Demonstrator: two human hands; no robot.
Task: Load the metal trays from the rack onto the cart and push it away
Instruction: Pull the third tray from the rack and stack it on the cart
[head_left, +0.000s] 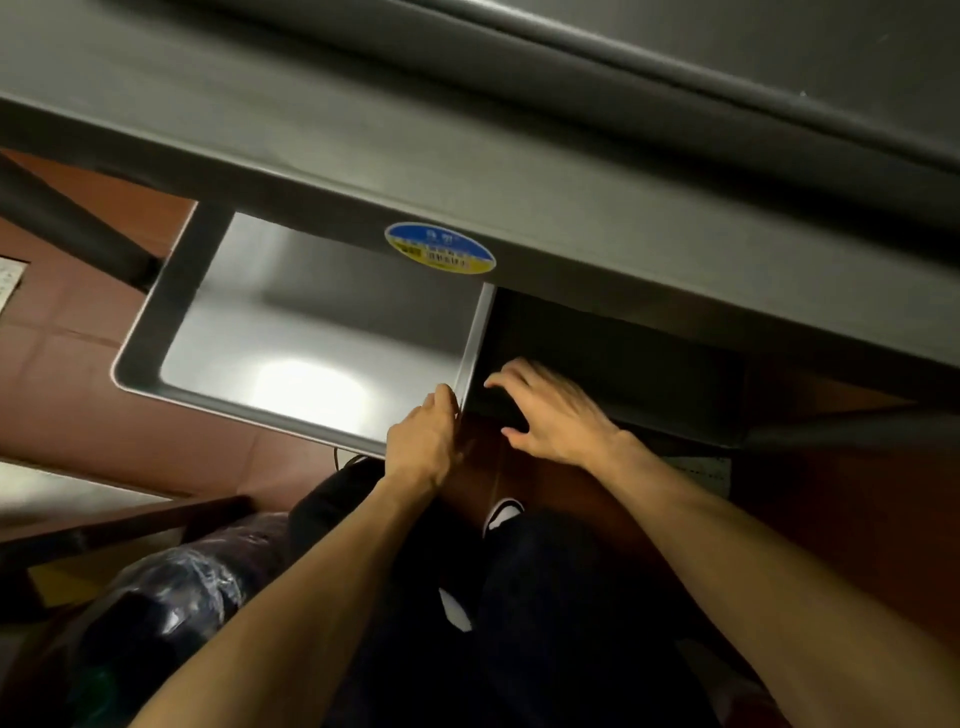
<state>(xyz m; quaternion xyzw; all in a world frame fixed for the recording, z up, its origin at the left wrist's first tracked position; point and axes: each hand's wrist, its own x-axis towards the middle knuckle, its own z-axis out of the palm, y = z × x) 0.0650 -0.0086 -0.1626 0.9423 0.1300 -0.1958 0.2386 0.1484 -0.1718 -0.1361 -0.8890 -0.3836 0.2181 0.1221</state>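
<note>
A shiny metal tray (291, 332) sticks out from under a grey metal shelf (467, 171) at centre left, its far part hidden beneath the shelf. My left hand (423, 441) grips the tray's near right corner. My right hand (556, 410) hovers just right of it with fingers spread, over a dark tray or shelf level (613, 358) in shadow; it holds nothing.
The grey shelf edge carries a blue and yellow oval sticker (440, 248). Red-brown floor tiles (78, 364) lie below at left. My dark trousers and shoes (501, 514) are beneath my arms. A dark plastic-wrapped bundle (171, 597) lies at lower left.
</note>
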